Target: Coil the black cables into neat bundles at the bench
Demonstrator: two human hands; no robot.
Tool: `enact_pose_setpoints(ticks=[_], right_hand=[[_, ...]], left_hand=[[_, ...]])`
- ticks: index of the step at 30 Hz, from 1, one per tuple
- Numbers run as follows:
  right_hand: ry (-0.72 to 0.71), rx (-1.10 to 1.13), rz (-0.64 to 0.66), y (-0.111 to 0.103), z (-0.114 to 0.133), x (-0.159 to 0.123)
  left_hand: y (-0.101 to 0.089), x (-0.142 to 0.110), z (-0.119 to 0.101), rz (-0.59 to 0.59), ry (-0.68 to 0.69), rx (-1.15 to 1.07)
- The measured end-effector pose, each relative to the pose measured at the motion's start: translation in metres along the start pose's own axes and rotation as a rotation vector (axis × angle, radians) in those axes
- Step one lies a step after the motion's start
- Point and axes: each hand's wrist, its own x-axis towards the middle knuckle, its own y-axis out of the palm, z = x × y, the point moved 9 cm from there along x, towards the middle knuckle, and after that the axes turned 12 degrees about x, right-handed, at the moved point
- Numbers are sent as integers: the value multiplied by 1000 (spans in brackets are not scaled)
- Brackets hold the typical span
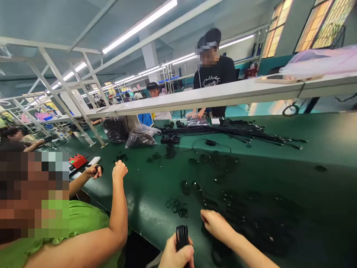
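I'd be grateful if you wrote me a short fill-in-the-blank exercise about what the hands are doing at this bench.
1. The left hand holds a bundle of ____ cable loops.
2. The right hand rests on coils lying on a ____ bench.
3. The small device near a co-worker's hand is mainly ____.

Missing words: black; green; red.

Coils (pixel 177 207) on the workbench (pixel 320 141), bags (pixel 140 137) behind them.

The desk (pixel 279 178) has a glossy green top; the black rubber rings (pixel 178 207) look matt, the clear plastic bags (pixel 141 137) shiny.
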Motion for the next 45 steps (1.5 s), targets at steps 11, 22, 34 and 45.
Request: enact_pose_setpoints(ticks=[11,22,34,45], right_hand=[[144,90,-221,-24,1,-15],[-111,438,-317,-24,85,-108],[88,751,-406,2,75,-203],[239,1288,-482,15,56,-227]], left_hand=[[-9,-29,12,6,-38,21],[5,-50,-15,187,41,70],[57,-86,20,463,-8,35],[25,-117,-2,397,22,61]])
